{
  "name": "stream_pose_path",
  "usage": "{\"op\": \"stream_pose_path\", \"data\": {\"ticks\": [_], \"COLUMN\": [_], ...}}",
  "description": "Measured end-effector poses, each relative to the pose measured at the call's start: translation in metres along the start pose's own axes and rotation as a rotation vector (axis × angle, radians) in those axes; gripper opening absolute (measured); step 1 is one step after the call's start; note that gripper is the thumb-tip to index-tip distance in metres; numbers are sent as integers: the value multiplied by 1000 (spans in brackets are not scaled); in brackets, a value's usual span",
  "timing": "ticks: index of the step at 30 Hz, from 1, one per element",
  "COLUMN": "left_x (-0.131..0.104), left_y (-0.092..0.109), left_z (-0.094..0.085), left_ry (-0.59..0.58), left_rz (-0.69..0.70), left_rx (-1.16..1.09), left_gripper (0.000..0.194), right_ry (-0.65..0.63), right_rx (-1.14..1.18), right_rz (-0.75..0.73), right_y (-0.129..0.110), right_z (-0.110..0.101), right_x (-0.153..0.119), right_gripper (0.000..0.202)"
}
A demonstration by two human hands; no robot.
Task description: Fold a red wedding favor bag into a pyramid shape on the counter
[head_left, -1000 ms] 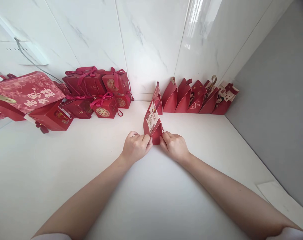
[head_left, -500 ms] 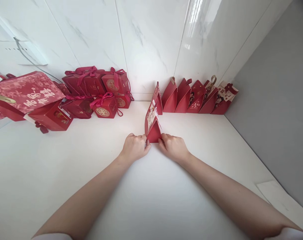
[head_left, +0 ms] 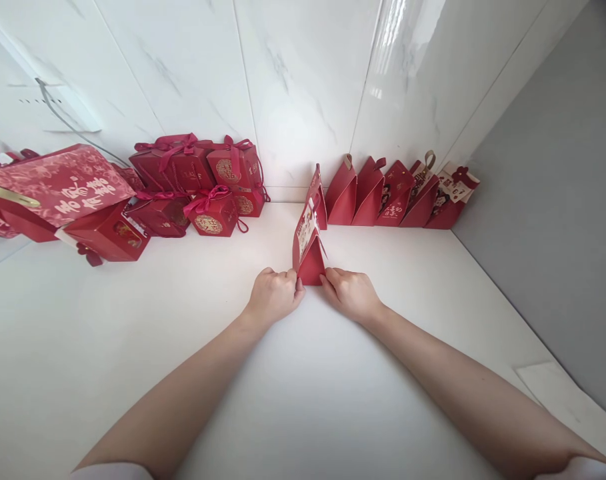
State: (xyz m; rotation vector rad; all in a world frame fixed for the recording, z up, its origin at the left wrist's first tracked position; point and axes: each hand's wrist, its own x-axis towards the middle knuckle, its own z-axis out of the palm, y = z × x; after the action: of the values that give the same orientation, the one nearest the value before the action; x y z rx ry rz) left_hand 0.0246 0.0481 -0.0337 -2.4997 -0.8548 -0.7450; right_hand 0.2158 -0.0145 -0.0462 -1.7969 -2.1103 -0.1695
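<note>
A red triangular gift box point(head_left: 311, 262) with a cream printed panel stands upright on the white tabletop in front of me. My left hand point(head_left: 277, 292) is closed on its lower left edge, thumb toward me. On the lower right edge my right hand point(head_left: 350, 292) is closed in the same way, fingers curled along the side. The fingertips behind the box's edges are partly hidden. Just behind it, another narrow red box point(head_left: 321, 193) stands closer to the wall, partly covered by the front one.
Several red peaked boxes point(head_left: 367, 193) line the wall at right. Stacked red boxes with ribbon bows point(head_left: 213, 213) stand left of centre. A large floral-lidded box point(head_left: 65, 183) rests farther left near a grey cable point(head_left: 67, 123). A grey panel point(head_left: 547, 187) bounds the right side.
The whole view has shifted slightly, with the scene sitting a little farther right. Both hands keep their grip, and the box stays in the same place on the table.
</note>
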Motion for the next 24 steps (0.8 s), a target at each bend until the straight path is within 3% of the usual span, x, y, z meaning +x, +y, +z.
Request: {"op": "stream_pose_path", "data": {"ticks": [13,18,24], "left_x": [0,2,7], "left_y": [1,-4,-4], "left_z": [-2,-5,-15], "left_ry": [84,129,188], "left_rz": [45,50,23], "left_rx": [-6,-65,-26], "left_gripper": [19,29,26], "right_ry": [67,70,214], "right_rx": [49,88,83], "right_rz": [7,24,-13], "right_y": [0,-3,-9], "right_z": [-1,-6,-8], "right_x": [-2,-2,-1], "right_gripper": [30,27,35]}}
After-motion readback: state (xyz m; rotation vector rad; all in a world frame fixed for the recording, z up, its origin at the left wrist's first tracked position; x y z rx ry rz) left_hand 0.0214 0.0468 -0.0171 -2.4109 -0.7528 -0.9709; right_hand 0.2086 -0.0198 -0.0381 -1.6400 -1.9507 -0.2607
